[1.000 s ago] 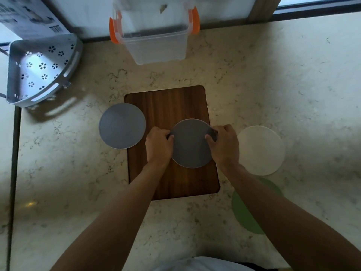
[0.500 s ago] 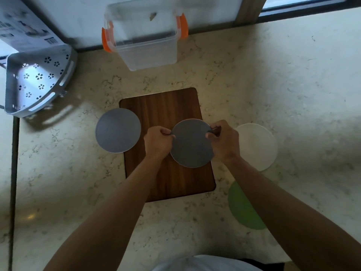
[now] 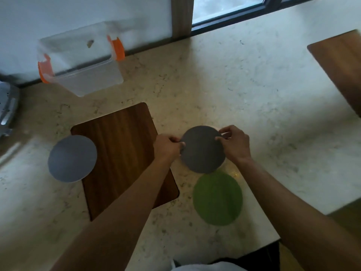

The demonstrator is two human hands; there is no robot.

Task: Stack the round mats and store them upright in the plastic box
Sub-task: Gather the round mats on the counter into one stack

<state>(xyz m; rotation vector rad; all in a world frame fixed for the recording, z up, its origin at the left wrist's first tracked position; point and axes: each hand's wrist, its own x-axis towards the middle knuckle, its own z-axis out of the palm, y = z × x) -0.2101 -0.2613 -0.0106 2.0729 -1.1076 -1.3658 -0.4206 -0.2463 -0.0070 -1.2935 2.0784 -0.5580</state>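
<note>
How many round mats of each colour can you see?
Dark grey mat, held by the left hand and the right hand: 1
Light grey mat: 1
Green mat: 1
Total: 3 mats in plain view. A pale edge peeks out under the dark grey one and may be a fourth.

The wooden board (image 3: 121,153) lies flat on the counter (image 3: 254,98). A round mat (image 3: 72,159) overlaps the board's left edge, partly on it and partly on the counter. Behind the board, against the wall, stands the plastic box (image 3: 86,75). Right of the board, a second mat (image 3: 202,149) is held between the left hand (image 3: 167,146) and the right hand (image 3: 235,144). A third mat (image 3: 217,198) lies on the counter right of the board, nearer the person than the held mat. Far right of the board, another board (image 3: 343,65) lies at the frame's edge.
</note>
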